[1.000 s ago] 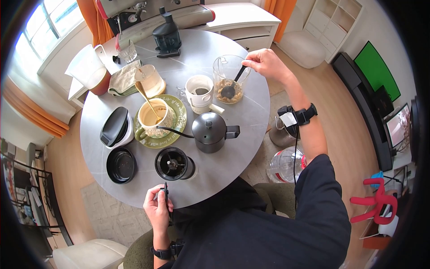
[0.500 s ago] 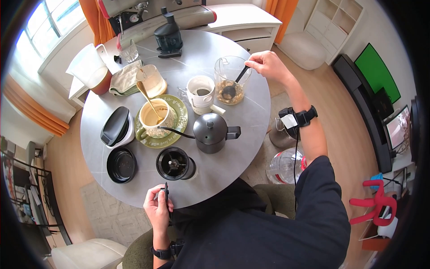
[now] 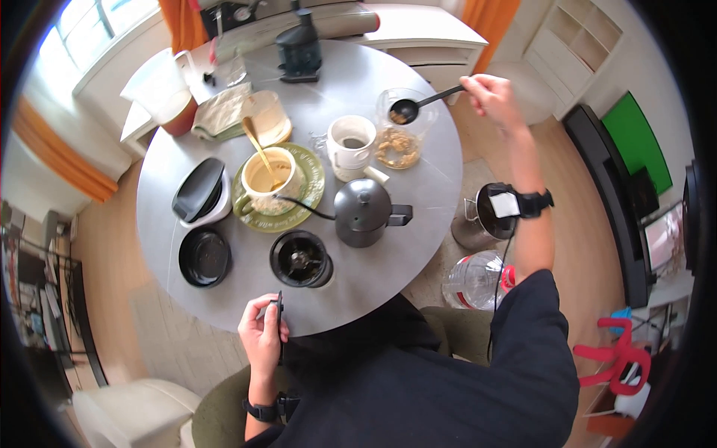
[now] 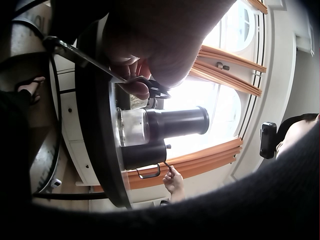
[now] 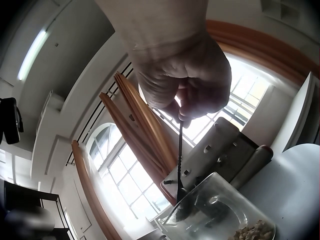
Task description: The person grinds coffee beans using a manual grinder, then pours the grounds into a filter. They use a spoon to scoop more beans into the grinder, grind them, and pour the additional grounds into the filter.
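My right hand [image 3: 493, 101] pinches the long handle of a black scoop [image 3: 432, 98]. Brown pieces sit in its bowl, held level near the rim of a clear glass jug [image 5: 220, 200]. More brown chunks [image 3: 398, 149] lie at the jug's bottom. Low by the table's near edge, my left hand [image 3: 261, 332] grips a thin crank handle [image 4: 92, 62], a flat metal bar with a dark knob at one end. Just beyond that hand stands a black hand grinder [image 3: 320, 279], its top uncovered and its metal shaft showing.
A black gooseneck kettle [image 3: 360, 224] and a white mug [image 3: 351, 157] stand between grinder and jug. Left of them, a cup [image 3: 263, 201] with a gold spoon sits on a green plate [image 3: 312, 187]. A black round dish [image 3: 204, 257] lies near the left edge.
My right hand has lifted the scoop from the bottom of the jug up to rim height, moving right and tilting the handle flatter. My left hand keeps its grip; the head view has shifted slightly.
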